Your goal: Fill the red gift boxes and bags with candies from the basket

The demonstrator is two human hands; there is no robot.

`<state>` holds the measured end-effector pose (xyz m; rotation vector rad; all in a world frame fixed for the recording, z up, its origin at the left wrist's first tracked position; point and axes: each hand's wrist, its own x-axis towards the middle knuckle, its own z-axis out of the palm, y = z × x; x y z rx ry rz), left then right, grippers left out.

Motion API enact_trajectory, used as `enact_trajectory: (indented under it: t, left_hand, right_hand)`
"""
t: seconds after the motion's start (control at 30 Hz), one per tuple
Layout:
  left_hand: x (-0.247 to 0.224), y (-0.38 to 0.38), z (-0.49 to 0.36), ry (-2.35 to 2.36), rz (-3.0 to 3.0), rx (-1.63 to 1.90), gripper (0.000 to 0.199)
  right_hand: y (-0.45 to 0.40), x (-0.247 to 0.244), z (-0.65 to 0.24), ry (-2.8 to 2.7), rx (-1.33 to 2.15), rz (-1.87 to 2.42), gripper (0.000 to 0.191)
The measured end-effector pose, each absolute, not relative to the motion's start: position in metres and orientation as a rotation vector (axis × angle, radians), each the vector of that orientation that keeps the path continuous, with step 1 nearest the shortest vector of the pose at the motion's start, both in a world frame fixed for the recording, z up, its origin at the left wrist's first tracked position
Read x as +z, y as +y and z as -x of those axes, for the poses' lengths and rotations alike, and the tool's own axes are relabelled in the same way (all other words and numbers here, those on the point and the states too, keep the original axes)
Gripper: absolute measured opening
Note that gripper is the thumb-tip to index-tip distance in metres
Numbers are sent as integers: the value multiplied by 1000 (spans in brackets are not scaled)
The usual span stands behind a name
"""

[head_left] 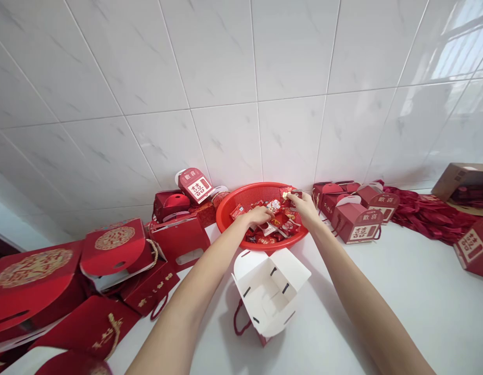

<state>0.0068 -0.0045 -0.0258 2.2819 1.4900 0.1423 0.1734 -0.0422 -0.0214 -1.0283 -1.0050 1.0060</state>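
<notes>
My left hand (260,215) is in the red plastic basket (221,214), its fingers curled down among the wrapped candies (270,229). Whatever lies under those fingertips is hidden. At the basket's right side, my right hand (305,207) pinches a red-and-gold wrapped candy (286,194) between thumb and fingers. Between my forearms, just in front of the basket, stands a gift box (269,299) with its white flaps spread. Its inside is white with dark slots, and no candy shows in it. A dark red cord handle (241,323) hangs at its left.
Large red gift boxes (116,247) crowd the left side, some stacked. Several small folded boxes (358,223) stand right of the basket. Behind them lies a heap of dark red ribbon-like material (424,213), near a cardboard carton (460,182). A tiled wall (292,135) borders the white table (413,291).
</notes>
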Motion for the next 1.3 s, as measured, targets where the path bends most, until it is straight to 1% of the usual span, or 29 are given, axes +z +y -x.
enact_trajectory:
  t: [0.13, 0.27, 0.33, 0.4, 0.5, 0.6, 0.7, 0.83, 0.9, 1.1, 1.23, 1.3]
  left_hand:
    - [-25, -4, -7, 1575, -2181, 261, 35]
    - [-23, 6, 6, 1783, -2142, 382, 45]
    - [-24, 10, 13, 1872, -2100, 364, 46]
    - [-26, 12, 17, 1906, -2075, 292, 40]
    - [-28, 12, 18, 1855, -2090, 165, 33]
    - [-29, 12, 15, 1791, -2134, 88, 34]
    - [-30, 15, 13, 1789, -2156, 74, 37]
    - [-32, 17, 15, 1830, -2141, 130, 23]
    - [-31, 17, 17, 1870, -2127, 187, 21]
    - [-30, 20, 22, 1952, -2118, 277, 31]
    - [-34, 20, 21, 1942, -2118, 220, 42]
    - [-35, 18, 21, 1906, -2127, 180, 41]
  right_hand:
    - [-43, -20, -174, -1004, 989, 1048, 7]
    - [-43, -18, -174, -969, 1023, 1050, 5]
    - [-44, -17, -173, -964, 1020, 1058, 5]
    - [-45, -16, -173, -959, 1012, 1068, 5]
    - [-45, -16, -173, -958, 1012, 1063, 6]
    - [-46, -17, -173, -982, 1008, 1038, 6]
    - [-49, -16, -173, -994, 1023, 1044, 7]
    - [-50, -15, -174, -967, 1038, 1082, 9]
    - [-48, -15, -174, -965, 1036, 1086, 10]
    - [-46, -18, -174, -987, 1015, 1083, 8]
    - [-47, -17, -174, -983, 1015, 1088, 10]
    - [-47, -17, -174, -987, 1019, 1074, 12]
